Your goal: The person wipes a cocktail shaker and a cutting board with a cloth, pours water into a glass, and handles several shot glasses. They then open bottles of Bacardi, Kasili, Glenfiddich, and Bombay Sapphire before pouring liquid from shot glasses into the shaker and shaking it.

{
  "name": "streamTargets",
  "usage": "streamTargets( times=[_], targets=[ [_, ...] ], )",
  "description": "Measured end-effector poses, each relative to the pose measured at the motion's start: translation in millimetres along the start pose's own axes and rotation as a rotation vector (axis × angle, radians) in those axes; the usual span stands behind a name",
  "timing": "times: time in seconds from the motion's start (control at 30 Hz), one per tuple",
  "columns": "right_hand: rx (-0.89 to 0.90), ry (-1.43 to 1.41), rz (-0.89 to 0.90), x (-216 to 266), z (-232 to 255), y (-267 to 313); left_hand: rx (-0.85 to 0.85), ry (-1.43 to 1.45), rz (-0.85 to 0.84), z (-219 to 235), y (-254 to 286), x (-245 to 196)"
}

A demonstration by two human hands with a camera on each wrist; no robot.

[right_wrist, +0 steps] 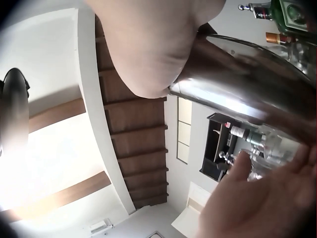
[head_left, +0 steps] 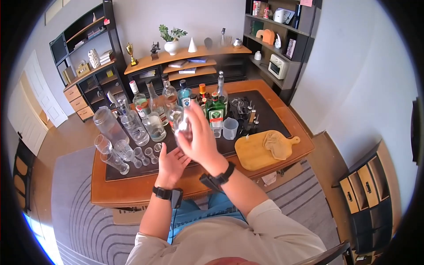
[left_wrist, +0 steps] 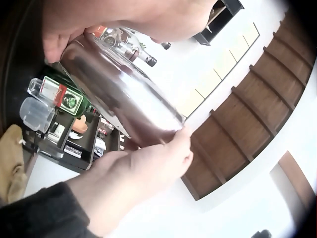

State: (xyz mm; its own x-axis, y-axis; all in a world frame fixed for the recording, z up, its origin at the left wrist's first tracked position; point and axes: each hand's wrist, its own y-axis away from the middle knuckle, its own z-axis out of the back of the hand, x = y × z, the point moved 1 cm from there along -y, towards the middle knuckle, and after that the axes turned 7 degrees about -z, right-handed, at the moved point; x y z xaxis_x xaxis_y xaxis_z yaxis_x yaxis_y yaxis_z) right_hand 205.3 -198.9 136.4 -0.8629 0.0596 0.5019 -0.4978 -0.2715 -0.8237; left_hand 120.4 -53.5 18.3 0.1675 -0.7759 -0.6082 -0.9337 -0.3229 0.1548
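Nearest the camera: the person's pale shirt (head_left: 221,236), below the front edge of a brown table (head_left: 104,192). From the left on the table: a tall clear pitcher (head_left: 110,126), stemmed and straight glasses near its base, then a cluster of upright bottles, a clear one (head_left: 134,129) foremost. Next, the left hand (head_left: 172,168), palm up, fingers extended and released, thumb apart, just below the lower end of a silvery metal vessel (head_left: 183,126); contact there cannot be told. The vessel is in the air, tilted, above the near side of the table in front of the bottles. The right hand (head_left: 202,140) grasps it between thumb and fingers. Right of that, farther back: a green bottle (head_left: 216,108) with a pale label, upright; a translucent cup (head_left: 230,128) beside it; dark bar tools near the cup; a wooden board (head_left: 248,153) bearing a crumpled brown piece (head_left: 278,146).
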Motion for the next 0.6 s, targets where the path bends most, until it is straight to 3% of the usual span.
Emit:
streamTargets(
  times=[0.1, 0.17, 0.2, 0.23, 0.3, 0.37, 0.43, 0.5, 0.6],
  targets=[
    [0.038, -0.234, -0.206, -25, 8, -3, -0.058, -0.058, 0.062, 3, 12, -2],
    [0.021, -0.035, -0.096, -26, 19, 21, -0.073, -0.055, 0.093, 27, 14, -5],
    [0.073, -0.127, -0.127, -22, 17, 38, -0.096, -0.048, 0.140, 36, 13, -5],
    [0.096, -0.021, 0.001, -13, 15, 42, -0.097, -0.039, 0.126, 35, 12, -3],
    [0.184, 0.037, 0.094, 10, 8, 38, 0.053, 0.011, 0.128, 27, 7, 8],
    [0.161, 0.091, 0.138, 15, 1, 13, 0.068, 0.031, 0.079, 14, 1, 19],
    [0.208, 0.055, -0.080, 8, -4, -12, -0.039, 0.071, 0.187, 19, -9, 22],
    [0.187, -0.077, -0.169, -14, 3, -16, -0.057, 0.042, 0.162, 23, -5, 17],
    [0.072, -0.154, -0.197, -51, 11, 32, -0.127, -0.047, 0.125, 42, 15, 8]
  ],
)
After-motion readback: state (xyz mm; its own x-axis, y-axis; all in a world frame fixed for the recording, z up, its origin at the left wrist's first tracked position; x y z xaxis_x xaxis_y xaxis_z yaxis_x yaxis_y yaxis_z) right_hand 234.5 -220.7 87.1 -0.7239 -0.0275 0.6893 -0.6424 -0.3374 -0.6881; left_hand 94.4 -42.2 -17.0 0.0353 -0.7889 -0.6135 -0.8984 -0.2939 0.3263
